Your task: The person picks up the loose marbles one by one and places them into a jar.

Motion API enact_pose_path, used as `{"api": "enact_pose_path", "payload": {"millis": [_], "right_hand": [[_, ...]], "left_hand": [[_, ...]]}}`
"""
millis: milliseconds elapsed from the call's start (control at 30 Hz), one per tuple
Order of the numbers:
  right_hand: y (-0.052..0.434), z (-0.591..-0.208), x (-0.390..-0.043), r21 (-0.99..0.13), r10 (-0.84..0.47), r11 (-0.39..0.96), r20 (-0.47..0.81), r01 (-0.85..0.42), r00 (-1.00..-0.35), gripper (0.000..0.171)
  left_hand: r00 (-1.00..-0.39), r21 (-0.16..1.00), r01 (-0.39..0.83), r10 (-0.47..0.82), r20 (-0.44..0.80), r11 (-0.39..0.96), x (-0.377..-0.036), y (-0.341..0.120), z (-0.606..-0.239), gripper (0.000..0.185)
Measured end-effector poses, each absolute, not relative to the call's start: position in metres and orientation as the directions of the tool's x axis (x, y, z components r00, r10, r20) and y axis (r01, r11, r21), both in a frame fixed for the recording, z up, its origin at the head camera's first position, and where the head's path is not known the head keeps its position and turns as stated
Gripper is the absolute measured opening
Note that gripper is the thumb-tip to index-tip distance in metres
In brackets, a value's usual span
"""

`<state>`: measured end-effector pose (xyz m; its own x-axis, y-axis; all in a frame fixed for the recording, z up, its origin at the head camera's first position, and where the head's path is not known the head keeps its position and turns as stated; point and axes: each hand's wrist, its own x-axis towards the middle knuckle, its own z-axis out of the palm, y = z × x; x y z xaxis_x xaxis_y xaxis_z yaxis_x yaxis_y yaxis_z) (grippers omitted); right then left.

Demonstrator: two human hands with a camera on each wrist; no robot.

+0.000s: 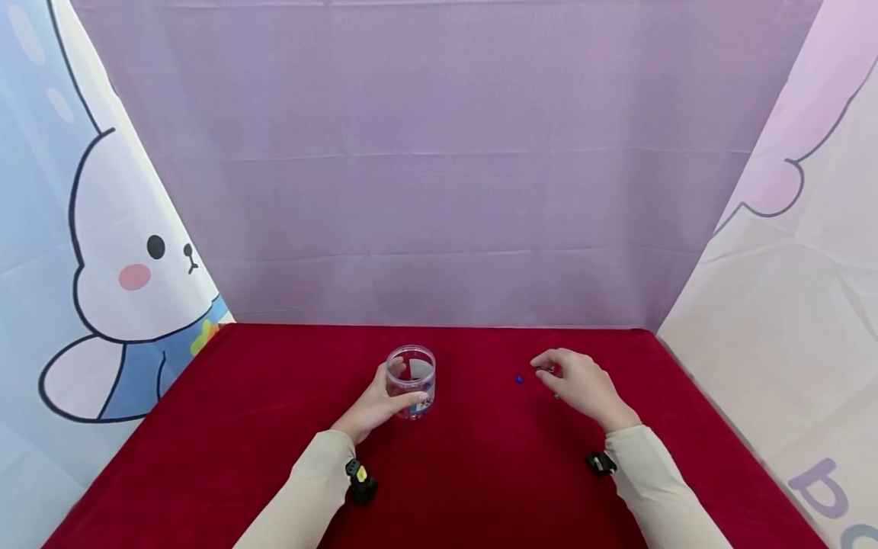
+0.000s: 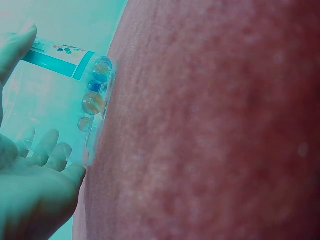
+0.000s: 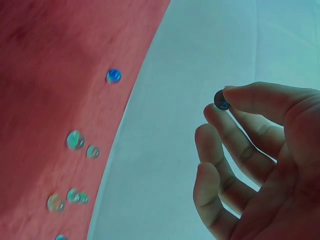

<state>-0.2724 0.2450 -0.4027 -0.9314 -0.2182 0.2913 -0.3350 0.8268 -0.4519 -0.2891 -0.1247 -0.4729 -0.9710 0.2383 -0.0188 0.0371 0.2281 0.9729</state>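
My left hand (image 1: 377, 402) grips a clear plastic jar (image 1: 411, 358), its thumb on the near side and its fingers round the far side. The jar stands upright with its open mouth up. Several marbles (image 2: 93, 103) lie at its bottom, beside a printed label (image 2: 62, 55). Over the cloth to the right, my right hand (image 1: 581, 385) pinches a small dark marble (image 3: 221, 100) between thumb and fingertips. The other right fingers are loosely bent. A blue marble (image 1: 519, 379) lies on the cloth just left of this hand.
Several more marbles (image 3: 75, 140) lie scattered on the red cloth (image 1: 473, 473), mostly hidden under the right hand in the head view. A purple curtain (image 1: 439, 168) hangs behind the table, with a printed cartoon sheet (image 1: 130, 229) at the left side.
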Motion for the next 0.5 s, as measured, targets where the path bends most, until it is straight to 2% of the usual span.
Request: {"api": "enact_pose_path", "payload": {"millis": [500], "right_hand": [[0.207,-0.393,-0.280,-0.475,-0.258,0.796,0.297,-0.377,-0.919,0.019]], "left_hand": [[-0.972,0.973,0.033,0.234,-0.023,0.230,-0.290,-0.125,-0.473,0.096]]}}
